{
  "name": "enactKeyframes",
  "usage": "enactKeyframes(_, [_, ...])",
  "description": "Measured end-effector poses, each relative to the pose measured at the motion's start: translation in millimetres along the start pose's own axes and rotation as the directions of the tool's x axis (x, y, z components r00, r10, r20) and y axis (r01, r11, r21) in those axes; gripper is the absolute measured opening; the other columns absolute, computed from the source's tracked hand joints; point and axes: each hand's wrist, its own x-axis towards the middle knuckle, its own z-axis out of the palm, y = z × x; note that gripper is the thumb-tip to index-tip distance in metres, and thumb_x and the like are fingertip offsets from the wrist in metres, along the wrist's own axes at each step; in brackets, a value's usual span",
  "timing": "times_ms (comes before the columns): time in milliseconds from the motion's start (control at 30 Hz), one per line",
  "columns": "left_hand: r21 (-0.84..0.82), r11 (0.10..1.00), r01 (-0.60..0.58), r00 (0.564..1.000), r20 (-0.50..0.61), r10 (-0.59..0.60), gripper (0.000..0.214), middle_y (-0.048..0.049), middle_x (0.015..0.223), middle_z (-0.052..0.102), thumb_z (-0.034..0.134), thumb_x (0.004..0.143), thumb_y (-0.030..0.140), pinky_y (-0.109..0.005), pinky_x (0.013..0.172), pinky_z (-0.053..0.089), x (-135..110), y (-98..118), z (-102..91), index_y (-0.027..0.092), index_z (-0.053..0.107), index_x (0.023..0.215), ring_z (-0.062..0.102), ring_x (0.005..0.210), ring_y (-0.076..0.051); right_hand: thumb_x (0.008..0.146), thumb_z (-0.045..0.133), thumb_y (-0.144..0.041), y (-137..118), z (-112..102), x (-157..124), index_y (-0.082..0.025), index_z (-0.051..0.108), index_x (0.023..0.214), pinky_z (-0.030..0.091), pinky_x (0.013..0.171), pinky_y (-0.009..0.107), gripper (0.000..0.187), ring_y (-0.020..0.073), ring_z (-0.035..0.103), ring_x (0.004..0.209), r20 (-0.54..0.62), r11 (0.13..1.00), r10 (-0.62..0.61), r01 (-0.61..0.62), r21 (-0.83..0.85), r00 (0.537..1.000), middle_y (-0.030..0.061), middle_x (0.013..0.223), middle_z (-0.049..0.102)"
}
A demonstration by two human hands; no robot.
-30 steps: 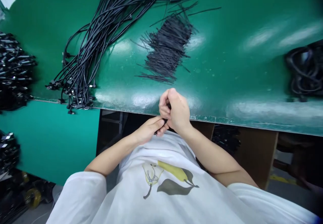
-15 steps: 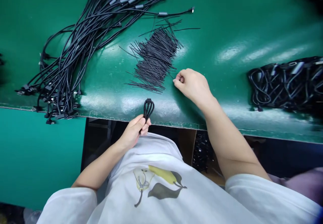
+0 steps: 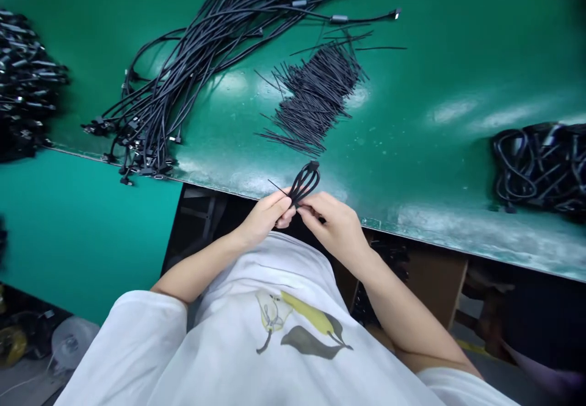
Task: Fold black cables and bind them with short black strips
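My left hand [image 3: 273, 212] is closed around a black cable [image 3: 306, 181] folded into a looped bundle, with a connector at its upper end. Against the bundle, my right hand [image 3: 330, 218] pinches a thin black twist tie [image 3: 278, 187], whose free end sticks out to the left above my left fingers. Both hands meet just off the table's front edge. Beyond them lies a pile of loose black twist ties [image 3: 318, 97] on the green table. Part of the tie is hidden by the fingers and the bundle.
Long unbundled cables [image 3: 183, 70] with grey sleeves spread over the back left of the green table [image 3: 439, 70]. Coiled cable bundles [image 3: 540, 168] lie at the right, and another dark heap of cables [image 3: 27, 82] sits at the far left. Clear spools [image 3: 71, 342] stand low at the left.
My right hand has moved from beside the tie pile to my left hand, bringing a twist tie against the cable bundle. The view has shifted left.
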Motion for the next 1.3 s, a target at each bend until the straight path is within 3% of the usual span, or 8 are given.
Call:
enactKeyframes(133, [0.203, 0.971, -0.126, 0.985, -0.094, 0.147, 0.059, 0.0044, 0.064, 0.046, 0.063, 0.085, 0.05, -0.022, 0.049, 0.025, -3, -4, -9.0, 0.01, 0.061, 0.129, 0.032, 0.052, -0.005, 0.095, 0.052, -0.015, -13, 4, 8, -0.015, 0.065, 0.087, 0.036, 0.061, 0.03, 0.015, 0.0147, 0.047, 0.062, -0.085, 0.821, -0.347, 0.259, -0.509, 0.934, 0.0017, 0.068, 0.058])
enactKeyframes(300, [0.388, 0.907, -0.161, 0.972, -0.097, 0.214, 0.053, -0.0017, 0.076, 0.06, 0.059, 0.087, 0.043, -0.024, 0.064, 0.039, -6, -8, -20.0, 0.015, 0.062, 0.133, 0.044, 0.063, -0.009, 0.095, 0.043, -0.007, -16, -7, 29, -0.011, 0.07, 0.095, 0.041, 0.081, 0.033, 0.027, 0.0204, 0.055, 0.098, 0.194, 0.484, -0.698, 0.654, -0.581, 0.689, 0.0114, 0.109, 0.067])
enactKeyframes(700, [0.113, 0.983, 0.142, 0.987, -0.091, -0.132, 0.048, 0.0071, 0.06, 0.038, 0.056, 0.089, 0.03, -0.02, 0.05, 0.017, -14, 0, -22.8, 0.016, 0.059, 0.135, 0.029, 0.05, -0.005, 0.087, 0.043, -0.001, -26, -5, 33, -0.002, 0.069, 0.094, 0.037, 0.065, 0.036, 0.027, 0.0222, 0.046, 0.069, 0.462, 0.213, -0.665, 0.742, -0.636, 0.587, 0.0115, 0.074, 0.055])
enactKeyframes(900, [0.246, 0.946, 0.213, 0.973, -0.144, -0.182, 0.046, 0.0071, 0.062, 0.037, 0.048, 0.092, 0.02, -0.02, 0.052, 0.023, -11, -5, -21.2, 0.017, 0.056, 0.137, 0.03, 0.053, -0.006, 0.083, 0.043, 0.0, -15, 5, 29, -0.012, 0.063, 0.072, 0.03, 0.057, 0.033, 0.026, 0.0202, 0.043, 0.062, 0.526, 0.145, -0.678, 0.795, -0.589, 0.514, 0.0067, 0.066, 0.048])
enactKeyframes(1033, [0.337, 0.93, 0.147, 0.98, -0.175, -0.092, 0.04, 0.0057, 0.065, 0.043, 0.044, 0.094, 0.018, -0.022, 0.061, 0.034, -9, -1, -14.9, 0.015, 0.06, 0.13, 0.035, 0.06, -0.008, 0.085, 0.045, -0.001, -5, 6, 39, -0.016, 0.055, 0.064, 0.028, 0.053, 0.032, 0.028, 0.017, 0.041, 0.056, 0.372, 0.315, -0.71, 0.742, -0.591, 0.598, 0.0038, 0.06, 0.044])
enactKeyframes(1133, [0.17, 0.985, 0.025, 0.984, -0.181, 0.006, 0.036, 0.0034, 0.069, 0.045, 0.041, 0.097, 0.028, -0.024, 0.068, 0.04, 3, -2, -14.3, 0.011, 0.065, 0.117, 0.039, 0.063, -0.009, 0.092, 0.044, -0.012, -5, 9, 44, -0.02, 0.049, 0.064, 0.025, 0.049, 0.032, 0.03, 0.0162, 0.043, 0.052, 0.163, 0.601, -0.624, 0.603, -0.525, 0.764, 0.002, 0.056, 0.044])
enactKeyframes(1233, [0.089, 0.981, -0.172, 0.956, -0.226, 0.188, 0.031, -0.0035, 0.088, 0.056, 0.045, 0.094, 0.029, -0.029, 0.086, 0.045, 12, 1, -19.4, 0.011, 0.067, 0.109, 0.052, 0.083, -0.013, 0.098, 0.041, -0.032, -7, 19, 42, -0.023, 0.053, 0.075, 0.028, 0.05, 0.031, 0.028, 0.0177, 0.05, 0.055, -0.043, 0.945, -0.244, 0.228, -0.234, 0.969, 0.0031, 0.064, 0.054])
enactKeyframes(1300, [0.217, 0.937, -0.275, 0.926, -0.201, 0.318, 0.026, -0.0078, 0.106, 0.058, 0.052, 0.089, 0.024, -0.032, 0.098, 0.043, 9, 8, -23.1, 0.013, 0.069, 0.106, 0.054, 0.102, -0.017, 0.098, 0.044, -0.042, -5, 27, 38, -0.025, 0.058, 0.084, 0.033, 0.051, 0.032, 0.026, 0.0182, 0.051, 0.056, -0.065, 0.996, 0.051, -0.046, 0.077, 0.997, 0.0033, 0.069, 0.058])
